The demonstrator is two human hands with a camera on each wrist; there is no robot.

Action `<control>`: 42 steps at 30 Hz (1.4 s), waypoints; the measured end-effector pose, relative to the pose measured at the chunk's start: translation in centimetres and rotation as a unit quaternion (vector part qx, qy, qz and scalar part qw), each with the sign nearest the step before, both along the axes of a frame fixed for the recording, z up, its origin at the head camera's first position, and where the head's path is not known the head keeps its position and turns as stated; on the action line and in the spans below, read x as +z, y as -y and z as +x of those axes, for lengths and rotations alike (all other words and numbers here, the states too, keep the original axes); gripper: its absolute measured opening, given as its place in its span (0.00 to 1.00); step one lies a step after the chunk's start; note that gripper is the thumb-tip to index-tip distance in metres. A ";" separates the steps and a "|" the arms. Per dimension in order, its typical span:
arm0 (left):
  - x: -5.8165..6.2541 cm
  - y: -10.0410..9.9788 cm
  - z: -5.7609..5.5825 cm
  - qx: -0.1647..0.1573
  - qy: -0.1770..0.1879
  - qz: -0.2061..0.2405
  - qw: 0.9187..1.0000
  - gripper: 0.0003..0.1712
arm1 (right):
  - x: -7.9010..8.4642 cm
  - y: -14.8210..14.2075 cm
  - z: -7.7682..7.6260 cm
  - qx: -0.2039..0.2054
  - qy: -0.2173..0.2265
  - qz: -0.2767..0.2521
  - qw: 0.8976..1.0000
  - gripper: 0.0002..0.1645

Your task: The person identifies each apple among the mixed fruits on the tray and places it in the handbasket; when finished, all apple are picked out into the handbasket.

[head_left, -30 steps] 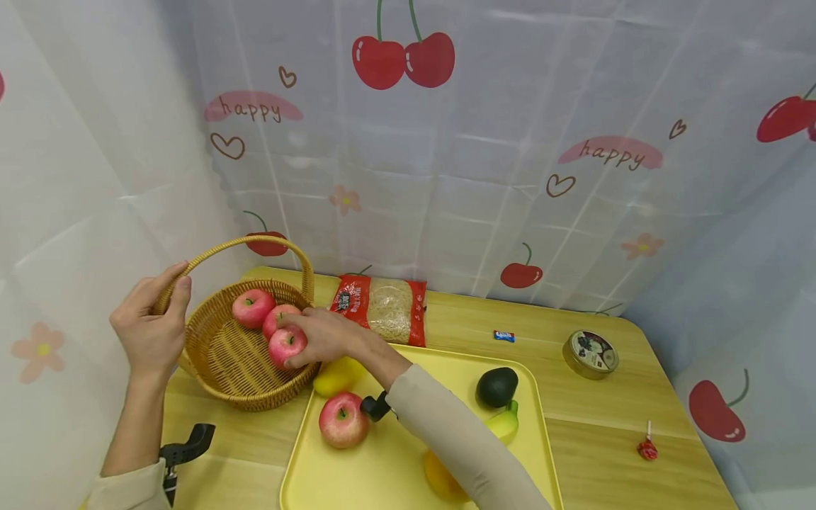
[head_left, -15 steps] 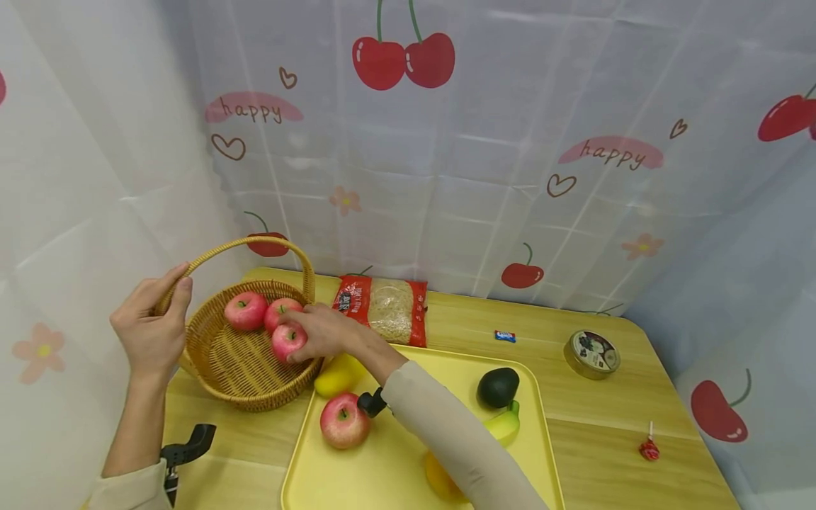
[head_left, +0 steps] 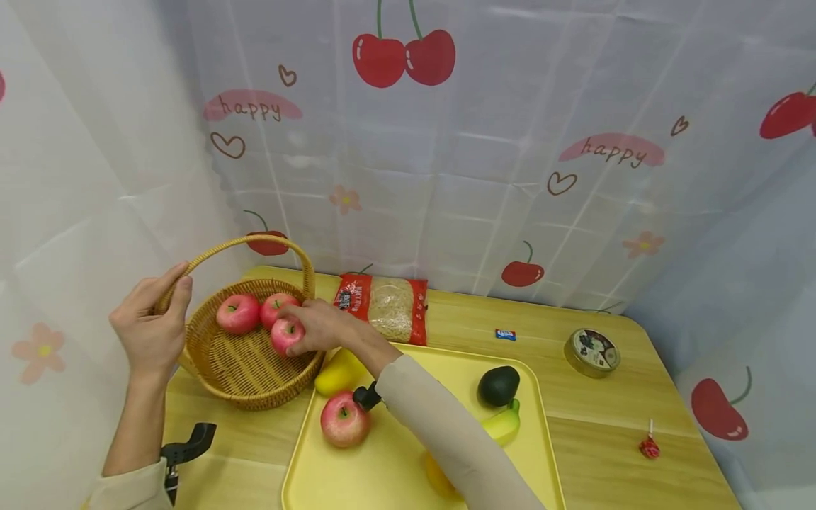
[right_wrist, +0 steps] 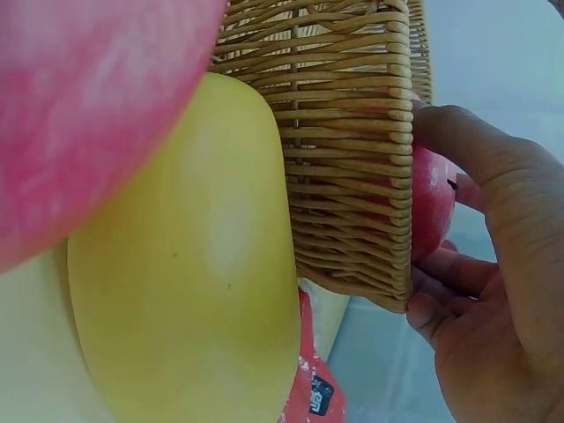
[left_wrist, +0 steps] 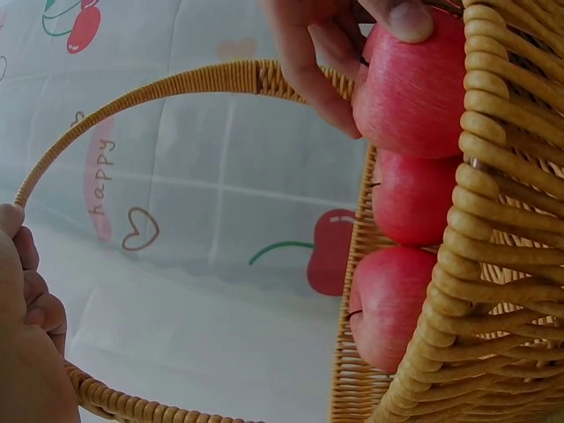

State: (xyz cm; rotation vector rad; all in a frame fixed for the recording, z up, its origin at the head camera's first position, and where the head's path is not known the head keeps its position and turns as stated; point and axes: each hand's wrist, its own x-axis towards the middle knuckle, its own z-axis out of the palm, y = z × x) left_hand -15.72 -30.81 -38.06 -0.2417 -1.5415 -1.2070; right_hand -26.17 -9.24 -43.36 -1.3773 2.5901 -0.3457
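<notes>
My left hand (head_left: 151, 322) grips the handle of a wicker basket (head_left: 270, 395) on the left of the table. Inside the basket's right side, my right hand (head_left: 328, 327) holds an apple (head_left: 287, 337) between thumb and fingers. Two more apples, one at the left (left_wrist: 395, 304) and a middle apple (left_wrist: 416, 198), lie in the basket beside it. In the right wrist view, the wicker wall hides much of the held apple (right_wrist: 432, 201). A yellow mango (head_left: 338, 374) and a large apple (head_left: 345, 419) lie on the yellow tray (head_left: 376, 482), below my right wrist.
The tray also holds an avocado (head_left: 499, 386), a banana (head_left: 501, 425) and an orange-yellow fruit (head_left: 438, 476) partly under my right sleeve. Behind it lies a red-edged food bag (head_left: 390, 309). A small blue packet (head_left: 506, 335), round tin (head_left: 591, 353) and lollipop (head_left: 649, 447) lie rightward.
The leftmost apple has rolled left and slightly nearer in the basket, and the middle apple has shifted a little left. My right hand and its apple have risen slightly in view; my left hand stays put.
</notes>
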 end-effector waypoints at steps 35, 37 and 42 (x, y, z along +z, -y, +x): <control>0.1 0.0 0.2 0.011 0.003 -0.008 1.000 0.09 | -0.9 1.2 -0.1 0.008 -0.078 0.098 0.992 0.44; 0.1 0.0 0.1 0.010 0.003 -0.009 1.000 0.09 | -0.8 1.2 -0.1 0.001 -0.069 0.094 0.993 0.43; 0.0 0.0 0.1 0.008 0.003 -0.010 1.000 0.09 | -1.1 1.1 -0.4 -0.012 -0.052 0.065 0.996 0.40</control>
